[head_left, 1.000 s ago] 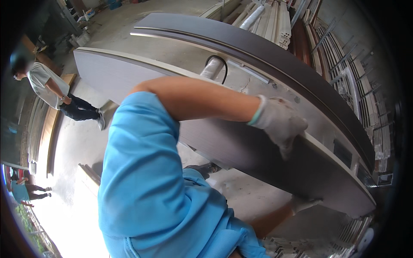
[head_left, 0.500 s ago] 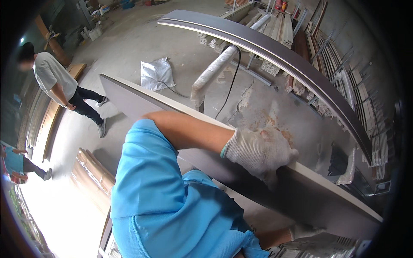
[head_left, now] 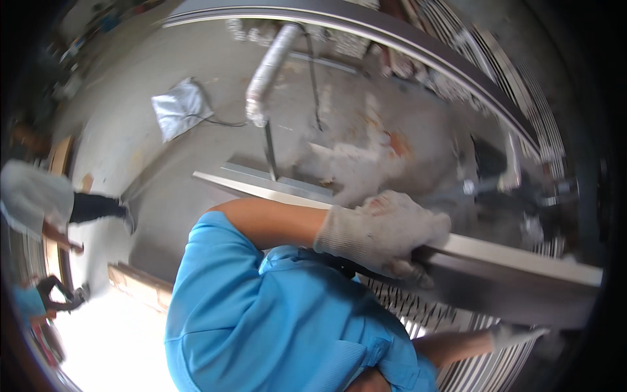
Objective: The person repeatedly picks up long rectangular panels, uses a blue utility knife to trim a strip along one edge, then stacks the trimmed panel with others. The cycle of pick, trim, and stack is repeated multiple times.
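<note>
Panel (head_left: pixel 516 294) now sits well apart from the far panel (head_left: pixel 392 27), wider gap than a second ago so more elbow room, left hand (head_left: pixel 388 232) clamped over its pale top edge, right hand (head_left: pixel 516 335) blurry by the lower edge, can't tell its grip.

Panel (head_left: pixel 509 287) partly hidden behind forearm (head_left: pixel 281 221).

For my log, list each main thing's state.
Held grey panel: on edge, pale rim upward
Left hand: gloved, gripping that panel's top edge
Right hand: gloved, near its lower edge, contact unclear
Far grey panel: not in hand, pale edge showing
Wrapped tube: raised on a metal post
Silvery sheet: lying on the floor
</note>
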The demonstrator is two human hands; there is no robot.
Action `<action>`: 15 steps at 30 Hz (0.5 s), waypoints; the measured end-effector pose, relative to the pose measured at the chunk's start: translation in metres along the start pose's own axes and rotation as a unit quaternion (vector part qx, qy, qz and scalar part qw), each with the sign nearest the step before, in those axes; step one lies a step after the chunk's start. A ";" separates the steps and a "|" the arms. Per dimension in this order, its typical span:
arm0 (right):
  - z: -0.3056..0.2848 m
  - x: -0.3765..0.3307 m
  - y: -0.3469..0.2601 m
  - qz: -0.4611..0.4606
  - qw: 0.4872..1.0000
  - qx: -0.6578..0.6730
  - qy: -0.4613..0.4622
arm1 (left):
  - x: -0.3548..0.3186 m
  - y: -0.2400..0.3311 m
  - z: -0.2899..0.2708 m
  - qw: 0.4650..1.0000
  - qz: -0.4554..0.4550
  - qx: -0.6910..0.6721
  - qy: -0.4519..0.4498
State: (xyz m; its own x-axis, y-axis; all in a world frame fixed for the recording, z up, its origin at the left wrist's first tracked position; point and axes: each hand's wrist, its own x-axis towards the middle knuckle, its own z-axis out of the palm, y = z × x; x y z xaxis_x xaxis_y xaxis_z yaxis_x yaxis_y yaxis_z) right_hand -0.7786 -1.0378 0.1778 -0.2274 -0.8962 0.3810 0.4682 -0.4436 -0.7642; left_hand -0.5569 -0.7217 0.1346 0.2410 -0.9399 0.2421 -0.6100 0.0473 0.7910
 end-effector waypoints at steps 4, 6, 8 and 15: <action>-0.035 0.016 -0.041 -0.148 0.975 -0.060 -0.152 | -0.021 0.000 0.002 0.997 0.058 0.036 0.029; -0.047 0.016 -0.065 -0.182 0.966 -0.105 -0.149 | -0.033 -0.001 -0.002 0.998 0.049 0.019 0.029; -0.052 0.006 -0.093 -0.171 0.971 -0.055 -0.159 | -0.044 -0.001 -0.007 0.995 0.085 0.003 0.045; -0.044 -0.063 -0.172 -0.231 0.959 -0.040 -0.162 | -0.069 0.000 -0.021 0.983 0.104 -0.146 0.032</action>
State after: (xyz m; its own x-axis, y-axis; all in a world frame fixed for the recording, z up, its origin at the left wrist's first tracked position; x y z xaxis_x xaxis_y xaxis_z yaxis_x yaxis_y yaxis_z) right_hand -0.8820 -0.9050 0.2621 -0.1106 -0.5616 0.8200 0.3125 -0.8029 -0.5077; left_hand -0.5575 -0.6500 0.1298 0.1868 -0.8765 0.4437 -0.4114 0.3404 0.8455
